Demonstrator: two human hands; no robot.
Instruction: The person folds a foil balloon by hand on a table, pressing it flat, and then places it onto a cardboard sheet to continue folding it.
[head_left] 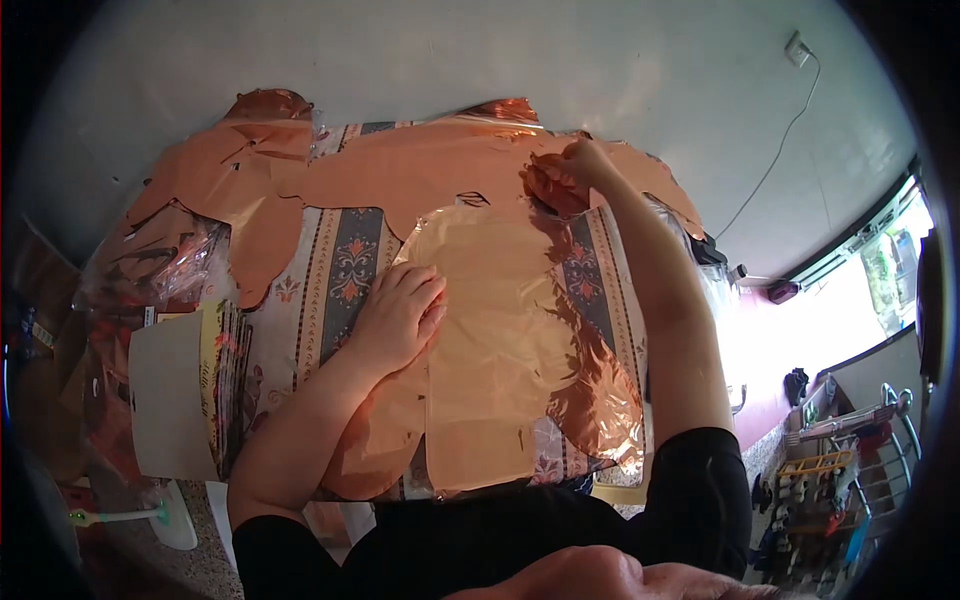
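Large copper-coloured foil sheets (400, 165) lie spread over a patterned tablecloth (352, 270). In the middle a paler, flat rectangular foil piece (490, 340) reaches down to the near edge, with a crumpled, shiny part (605, 410) at its right. My left hand (402, 312) rests on the left edge of this pale piece, its fingers lying flat and slightly bent. At the upper right my right hand (578, 165) is closed on crumpled copper foil (556, 188); its fingertips are partly hidden.
A stack of cards or booklets (180, 395) and clear plastic wrapping (165, 260) lie at the left. A green-and-white brush (120, 515) is at the lower left. A metal rack (850, 470) stands at the right, below a window. A cable (790, 130) hangs from a wall socket.
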